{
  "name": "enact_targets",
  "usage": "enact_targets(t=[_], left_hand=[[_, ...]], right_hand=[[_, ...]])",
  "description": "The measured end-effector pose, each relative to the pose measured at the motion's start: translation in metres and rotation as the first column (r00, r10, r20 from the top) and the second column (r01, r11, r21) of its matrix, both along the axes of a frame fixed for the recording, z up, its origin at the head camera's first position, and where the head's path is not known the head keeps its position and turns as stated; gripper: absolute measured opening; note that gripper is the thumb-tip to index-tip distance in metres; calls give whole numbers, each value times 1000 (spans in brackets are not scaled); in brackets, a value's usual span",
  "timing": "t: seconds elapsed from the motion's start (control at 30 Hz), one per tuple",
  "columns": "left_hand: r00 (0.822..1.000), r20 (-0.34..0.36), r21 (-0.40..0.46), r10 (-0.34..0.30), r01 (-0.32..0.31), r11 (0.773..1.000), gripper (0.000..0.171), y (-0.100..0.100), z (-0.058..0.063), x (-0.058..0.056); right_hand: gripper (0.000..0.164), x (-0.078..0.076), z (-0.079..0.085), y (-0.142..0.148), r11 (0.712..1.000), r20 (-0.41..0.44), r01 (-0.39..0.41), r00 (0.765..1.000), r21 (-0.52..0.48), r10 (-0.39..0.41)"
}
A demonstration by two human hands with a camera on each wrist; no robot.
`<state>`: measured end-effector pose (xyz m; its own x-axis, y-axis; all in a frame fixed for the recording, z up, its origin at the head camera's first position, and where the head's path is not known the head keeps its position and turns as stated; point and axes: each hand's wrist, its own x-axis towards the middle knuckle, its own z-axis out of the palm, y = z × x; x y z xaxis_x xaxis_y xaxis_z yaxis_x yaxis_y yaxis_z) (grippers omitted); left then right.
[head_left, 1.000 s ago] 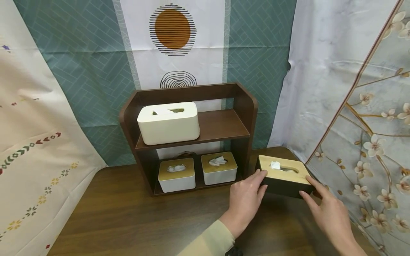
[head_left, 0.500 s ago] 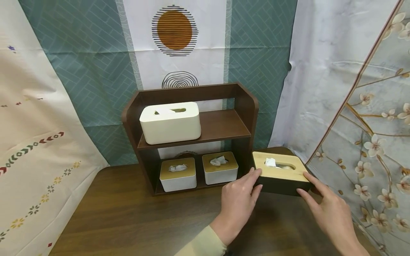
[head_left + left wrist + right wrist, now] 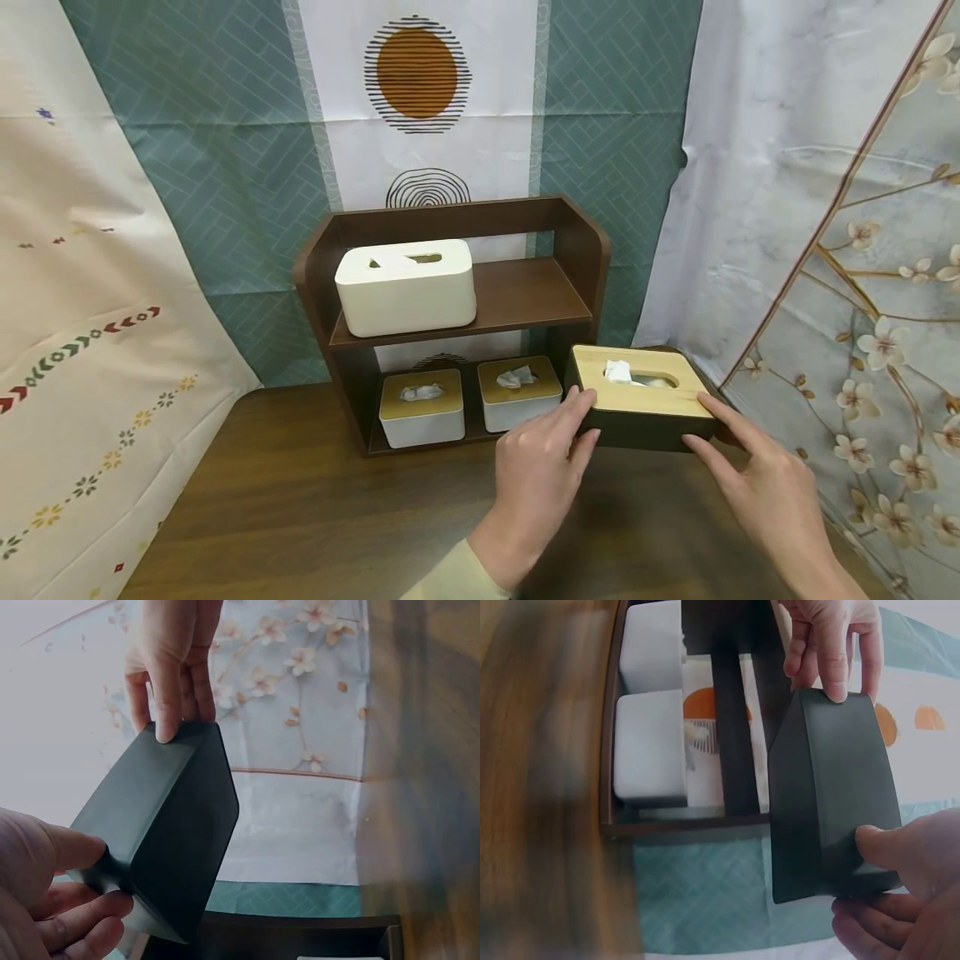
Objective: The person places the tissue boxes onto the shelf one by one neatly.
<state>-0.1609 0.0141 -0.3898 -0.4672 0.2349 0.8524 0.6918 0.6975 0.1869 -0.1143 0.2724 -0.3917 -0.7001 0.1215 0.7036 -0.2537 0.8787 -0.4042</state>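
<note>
A black tissue box (image 3: 645,427) with a light wooden lid (image 3: 626,398) and a white tissue in its slot is held up over the table, right of the shelf. My left hand (image 3: 536,483) grips its left end, thumb on the front side. At the other end my right hand (image 3: 765,479) holds it with the thumb low on the front and a finger at the lid's edge. The left wrist view shows the box's dark underside (image 3: 195,840) raised off the table. Both hands also appear on the box (image 3: 847,787) in the right wrist view.
A two-tier brown shelf (image 3: 525,292) stands at the back. Its upper tier carries a cream tissue box (image 3: 408,296) on the left. Two white tissue boxes with wooden lids, one left (image 3: 423,425) and one right (image 3: 521,408), sit below. Patterned cloths (image 3: 622,167) hang around the table (image 3: 300,500).
Both hands have carried the black tissue box left and slightly up, closer to the shelf's right side. The head view has shifted a little. The boxes on the shelf stay put.
</note>
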Motion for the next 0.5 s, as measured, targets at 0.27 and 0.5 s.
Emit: enact_targets(t=[0.27, 0.5], left_hand=[[997, -69, 44, 27, -24, 999, 51, -15, 9, 5], [994, -98, 65, 48, -42, 997, 48, -29, 21, 10]], right_hand=[[75, -1, 12, -15, 999, -37, -53, 998, 4, 53], [79, -5, 24, -26, 996, -75, -88, 993, 16, 89]])
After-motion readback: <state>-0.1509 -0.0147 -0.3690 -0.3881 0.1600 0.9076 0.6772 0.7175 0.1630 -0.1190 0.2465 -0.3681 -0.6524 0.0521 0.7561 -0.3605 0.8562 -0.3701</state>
